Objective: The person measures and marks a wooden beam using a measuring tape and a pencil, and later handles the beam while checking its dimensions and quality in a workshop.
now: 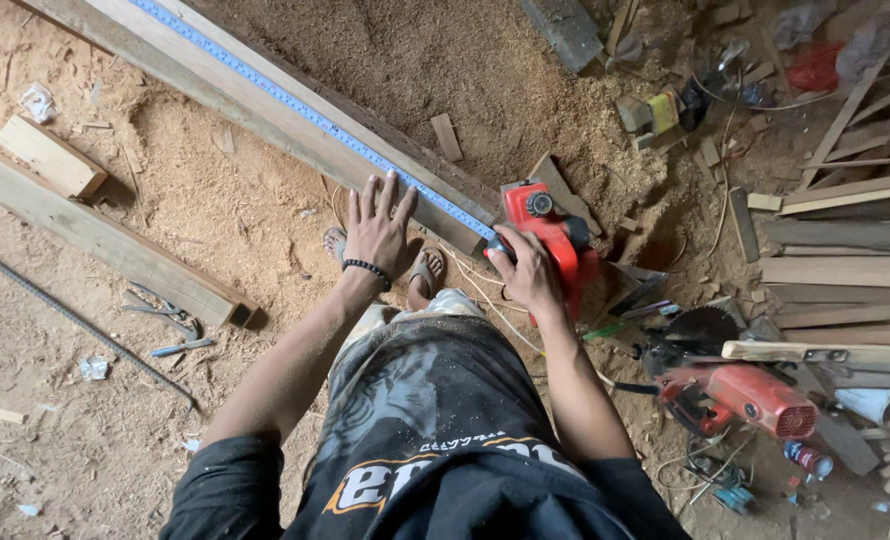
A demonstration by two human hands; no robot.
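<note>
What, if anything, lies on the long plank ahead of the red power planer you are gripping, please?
On the plank, a blue measuring strip runs ahead of the red power planer in the right hand. The left hand presses nearby.

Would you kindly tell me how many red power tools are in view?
2: a planer under the right hand, and a saw at right. Clutter may hide others.
</note>
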